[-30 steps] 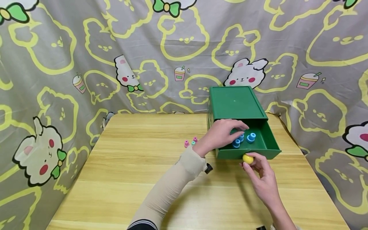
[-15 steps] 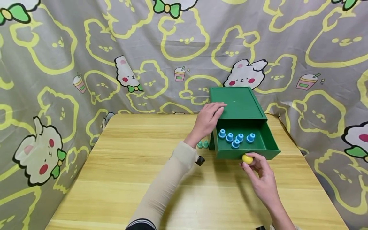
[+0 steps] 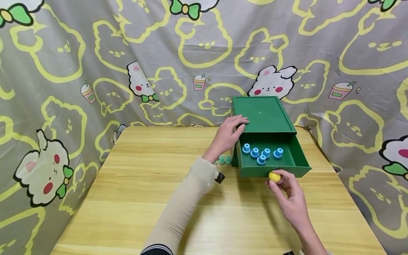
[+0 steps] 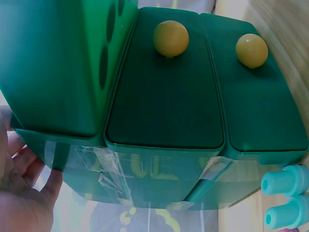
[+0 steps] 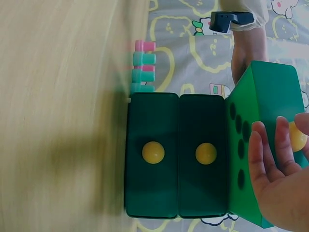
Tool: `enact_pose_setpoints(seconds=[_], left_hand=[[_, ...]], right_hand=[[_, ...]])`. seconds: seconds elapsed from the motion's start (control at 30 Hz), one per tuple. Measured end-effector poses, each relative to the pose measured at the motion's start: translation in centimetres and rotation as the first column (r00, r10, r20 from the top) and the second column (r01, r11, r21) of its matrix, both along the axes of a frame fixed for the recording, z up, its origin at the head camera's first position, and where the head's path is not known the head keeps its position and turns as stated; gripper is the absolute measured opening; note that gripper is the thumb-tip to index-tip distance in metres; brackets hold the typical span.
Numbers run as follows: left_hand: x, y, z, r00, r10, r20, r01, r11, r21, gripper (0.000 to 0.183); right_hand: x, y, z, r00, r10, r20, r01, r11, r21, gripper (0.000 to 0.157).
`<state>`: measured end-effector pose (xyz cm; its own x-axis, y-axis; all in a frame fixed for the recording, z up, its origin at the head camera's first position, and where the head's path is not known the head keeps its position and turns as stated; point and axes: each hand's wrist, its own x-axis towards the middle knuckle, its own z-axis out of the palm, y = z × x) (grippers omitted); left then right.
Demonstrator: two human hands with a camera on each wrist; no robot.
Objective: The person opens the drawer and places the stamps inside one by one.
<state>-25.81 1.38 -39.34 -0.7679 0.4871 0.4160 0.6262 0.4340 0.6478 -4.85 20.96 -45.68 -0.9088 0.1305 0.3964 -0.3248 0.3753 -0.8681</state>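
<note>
A green drawer cabinet (image 3: 262,113) stands on the table with its top drawer (image 3: 302,152) pulled out. In the head view, several small blue stepped pegs (image 3: 261,159) with wide round bases sit in that drawer. My right hand (image 3: 294,202) pinches the yellow ball knob (image 3: 274,176) on the drawer front between thumb and fingers. At the cabinet's upper left edge rests my left hand (image 3: 225,136), its fingers lying over the top. The left wrist view shows its thumb (image 4: 54,183) against the side panel. Two lower drawers (image 5: 153,193) are closed.
Teal pegs (image 3: 221,160) of the same stepped shape stand on the wooden table (image 3: 143,198) just left of the cabinet, partly behind my left wrist. Pink pegs (image 5: 145,46) are among them in the right wrist view. A patterned curtain (image 3: 159,53) closes off the back and sides.
My left hand has come up and left, out of the drawer onto the cabinet's top edge. More blue pegs show in the drawer now. The right hand has stayed on the knob.
</note>
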Motion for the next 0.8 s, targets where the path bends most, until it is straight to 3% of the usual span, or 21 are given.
enact_pose_setpoints(seconds=[0.53, 0.8], left_hand=[[-0.19, -0.24, 0.02, 1.0, -0.007, 0.012, 0.007, 1.0, 0.016, 0.033], [-0.43, -0.23, -0.1, 1.0, -0.01, 0.007, 0.01, 1.0, 0.017, 0.033]], right_hand=[[-0.14, -0.16, 0.0, 1.0, -0.018, 0.0, 0.018, 1.0, -0.025, 0.035], [-0.33, 0.04, 0.09, 1.0, -0.012, 0.0, 0.012, 1.0, 0.021, 0.034]])
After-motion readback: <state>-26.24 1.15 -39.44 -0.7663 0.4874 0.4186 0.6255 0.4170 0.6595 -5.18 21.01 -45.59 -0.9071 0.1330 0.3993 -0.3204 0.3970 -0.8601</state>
